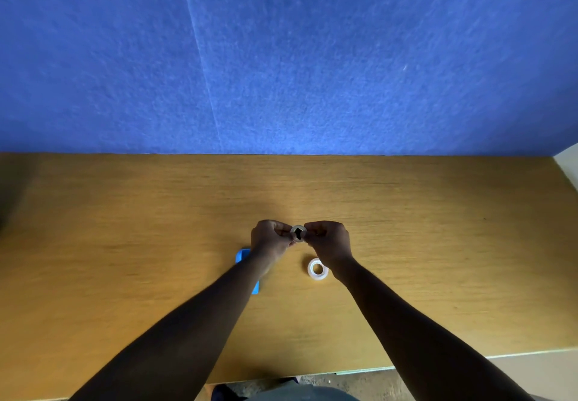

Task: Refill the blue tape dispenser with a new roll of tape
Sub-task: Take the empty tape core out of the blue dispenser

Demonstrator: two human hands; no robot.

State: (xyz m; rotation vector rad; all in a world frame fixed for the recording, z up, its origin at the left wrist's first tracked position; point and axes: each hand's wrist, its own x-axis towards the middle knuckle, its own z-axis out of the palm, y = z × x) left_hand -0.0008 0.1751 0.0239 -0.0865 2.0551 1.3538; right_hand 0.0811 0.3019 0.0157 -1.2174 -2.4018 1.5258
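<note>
- Both hands raised above the wooden desk (406,244), just beyond the new tape roll (317,269).
- Left hand (270,239) and right hand (328,241) both pinch a small grey ring with a dark hub (298,233); fingertips closed on its opposite edges. Probably the spent core on its spindle, gripped from both sides to pull them apart.
- Blue tape dispenser (242,255) lies left of the new roll, mostly hidden under my left forearm.
- New roll lies flat, untouched, within easy reach.

Blue dispenser (243,255) mostly behind left forearm (219,300)
</note>
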